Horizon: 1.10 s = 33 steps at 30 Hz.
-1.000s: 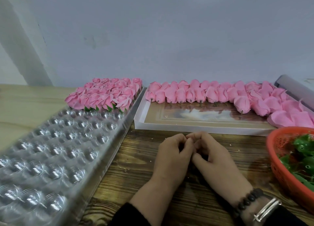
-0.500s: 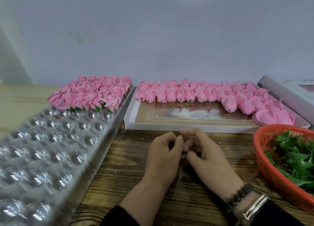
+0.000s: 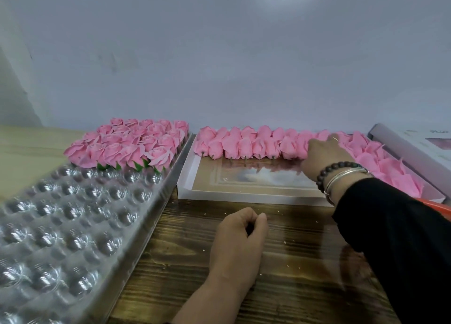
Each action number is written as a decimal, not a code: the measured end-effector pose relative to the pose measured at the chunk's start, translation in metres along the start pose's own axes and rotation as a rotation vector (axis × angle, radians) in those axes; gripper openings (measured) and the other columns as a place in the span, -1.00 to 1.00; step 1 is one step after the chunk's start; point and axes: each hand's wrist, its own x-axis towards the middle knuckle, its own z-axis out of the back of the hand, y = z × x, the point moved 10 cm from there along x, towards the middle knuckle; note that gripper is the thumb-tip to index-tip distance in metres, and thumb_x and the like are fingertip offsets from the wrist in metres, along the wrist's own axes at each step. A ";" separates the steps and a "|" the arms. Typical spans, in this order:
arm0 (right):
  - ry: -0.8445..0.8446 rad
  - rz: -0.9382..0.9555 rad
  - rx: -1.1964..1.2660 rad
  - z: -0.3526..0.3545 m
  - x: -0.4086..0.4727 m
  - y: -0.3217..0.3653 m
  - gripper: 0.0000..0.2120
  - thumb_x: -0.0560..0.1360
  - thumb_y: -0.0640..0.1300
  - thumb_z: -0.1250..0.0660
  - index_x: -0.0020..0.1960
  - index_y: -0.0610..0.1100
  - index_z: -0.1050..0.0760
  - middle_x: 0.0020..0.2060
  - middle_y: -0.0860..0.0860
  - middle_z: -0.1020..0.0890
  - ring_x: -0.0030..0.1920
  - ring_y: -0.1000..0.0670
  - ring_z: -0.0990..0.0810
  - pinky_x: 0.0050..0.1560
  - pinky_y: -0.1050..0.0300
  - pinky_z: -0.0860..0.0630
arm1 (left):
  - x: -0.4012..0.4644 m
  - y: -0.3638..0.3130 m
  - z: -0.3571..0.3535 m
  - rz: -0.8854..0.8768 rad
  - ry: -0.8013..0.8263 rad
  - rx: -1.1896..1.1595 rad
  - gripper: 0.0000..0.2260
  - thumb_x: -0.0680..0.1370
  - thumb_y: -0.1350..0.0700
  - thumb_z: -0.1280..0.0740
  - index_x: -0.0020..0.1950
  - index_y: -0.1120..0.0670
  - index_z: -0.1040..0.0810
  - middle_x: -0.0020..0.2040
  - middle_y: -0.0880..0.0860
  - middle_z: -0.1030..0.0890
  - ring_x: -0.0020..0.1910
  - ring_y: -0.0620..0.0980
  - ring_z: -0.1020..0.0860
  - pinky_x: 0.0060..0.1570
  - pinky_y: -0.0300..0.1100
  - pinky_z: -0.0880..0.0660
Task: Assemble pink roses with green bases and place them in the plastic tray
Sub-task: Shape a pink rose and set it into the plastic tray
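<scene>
**Desk:** As we reach the right hand (image 3: 325, 156) into the rose (image 3: 291, 145) row at the back of the white box (image 3: 244, 193), what are the fingers doing?

**Field:** We cannot tell for sure. They are bent down over the blooms and hidden behind the knuckles, so whether one rose is already pinched is not shown. The left hand (image 3: 238, 240) rests on the wooden table (image 3: 185, 262), fingers curled with thumb meeting forefinger; it may be pinching a green base, but nothing shows between them.

**Desk:** Where do things stand?

**Field:** Bare roses lie in the box, short dark stubs pointing toward us. Finished roses (image 3: 131, 145) with green bases fill the far rows of the tray (image 3: 151, 216) on the left; its near cups stand empty. An orange basket (image 3: 439, 205) edges in at right, mostly behind the black sleeve (image 3: 395, 238).

**Desk:** How do we do this step well?

**Field:** In our judgement, we take one rose from the row's end, low on the bud, so petals are not crushed and neighbours stay put. We would then bring the stub toward the waiting left hand before heading to the tray's next empty cup.
</scene>
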 end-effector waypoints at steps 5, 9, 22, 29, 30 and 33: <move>0.113 -0.137 0.027 -0.033 0.017 -0.025 -0.58 0.50 -0.16 -0.24 0.35 -0.19 -0.31 0.44 -0.28 -0.08 0.23 -0.25 -0.44 0.16 -0.07 -0.45 | -0.001 0.003 -0.003 0.018 0.032 0.049 -0.63 0.56 0.01 -0.24 -0.48 -0.11 -0.38 -0.51 -0.11 -0.38 -0.46 -0.18 -0.33 -0.40 -0.36 -0.28; 0.141 -0.158 0.046 -0.045 0.028 -0.029 -0.62 0.47 -0.19 -0.29 0.27 -0.22 -0.38 0.40 -0.27 -0.19 0.34 -0.26 -0.31 0.24 -0.08 -0.37 | 0.001 0.006 -0.003 0.047 0.038 0.055 -0.62 0.55 0.00 -0.24 -0.48 -0.06 -0.34 -0.51 -0.09 -0.38 -0.44 -0.17 -0.32 -0.34 -0.28 -0.31; 0.094 -0.171 0.101 -0.049 0.037 -0.033 -0.70 0.48 -0.28 -0.24 0.20 -0.31 -0.42 0.38 -0.26 -0.13 0.21 -0.24 -0.41 0.15 -0.02 -0.45 | 0.000 0.005 -0.001 0.068 0.035 0.102 -0.64 0.55 -0.02 -0.24 -0.44 -0.05 -0.32 -0.49 -0.09 -0.38 -0.43 -0.22 -0.35 -0.35 -0.39 -0.26; -0.038 -0.152 0.337 -0.019 0.025 -0.016 -0.69 0.50 -0.22 -0.24 0.18 -0.36 -0.44 0.26 -0.31 -0.40 0.20 -0.26 -0.43 0.13 0.00 -0.39 | 0.001 0.005 -0.002 0.032 0.020 0.053 -0.63 0.54 -0.03 -0.25 -0.48 -0.09 -0.35 -0.53 -0.13 -0.38 -0.46 -0.16 -0.29 -0.35 -0.24 -0.28; -0.093 -0.128 0.421 -0.007 0.018 -0.011 -0.69 0.50 -0.20 -0.25 0.17 -0.37 -0.46 0.22 -0.32 -0.44 0.19 -0.27 -0.44 0.12 -0.01 -0.39 | 0.001 0.005 -0.003 0.031 0.020 0.012 -0.63 0.55 -0.03 -0.24 -0.47 -0.09 -0.37 -0.53 -0.11 -0.38 -0.47 -0.16 -0.30 -0.35 -0.23 -0.30; -0.217 0.021 0.729 0.023 -0.018 0.013 -0.73 0.49 -0.18 -0.26 0.15 -0.26 -0.52 0.19 -0.21 -0.50 0.11 -0.16 -0.52 0.14 0.04 -0.41 | 0.002 0.005 -0.006 0.067 0.056 -0.207 -0.66 0.57 -0.07 -0.20 -0.37 0.00 -0.48 -0.51 -0.05 -0.42 -0.51 -0.17 -0.36 -0.41 -0.24 -0.36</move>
